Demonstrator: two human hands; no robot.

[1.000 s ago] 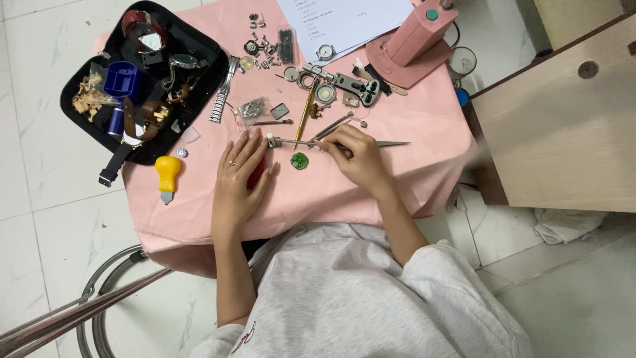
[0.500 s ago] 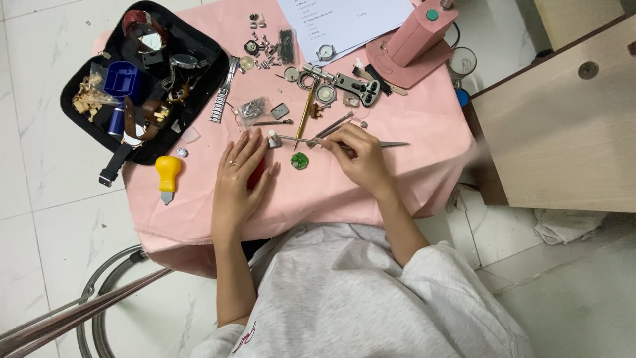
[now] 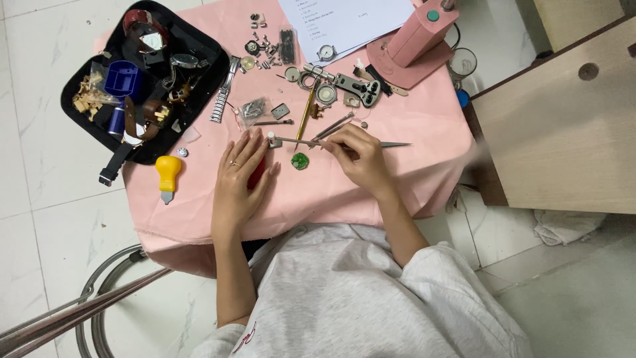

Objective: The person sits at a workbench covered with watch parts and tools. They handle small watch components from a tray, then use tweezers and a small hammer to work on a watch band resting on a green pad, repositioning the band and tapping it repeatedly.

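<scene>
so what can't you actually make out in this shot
Head view only:
- Red object: mostly under the left hand, so its kind is unclear.
- Tweezers: the right hand covers the grip; whether the tips hold anything is too small to tell.
- Green round part: detail too small.
- Black tray: contents jumbled and small.
- Pink stand: top cut off by the frame edge.

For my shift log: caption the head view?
Right hand holds tweezers near a green disc; left hand rests on pink cloth.
</scene>
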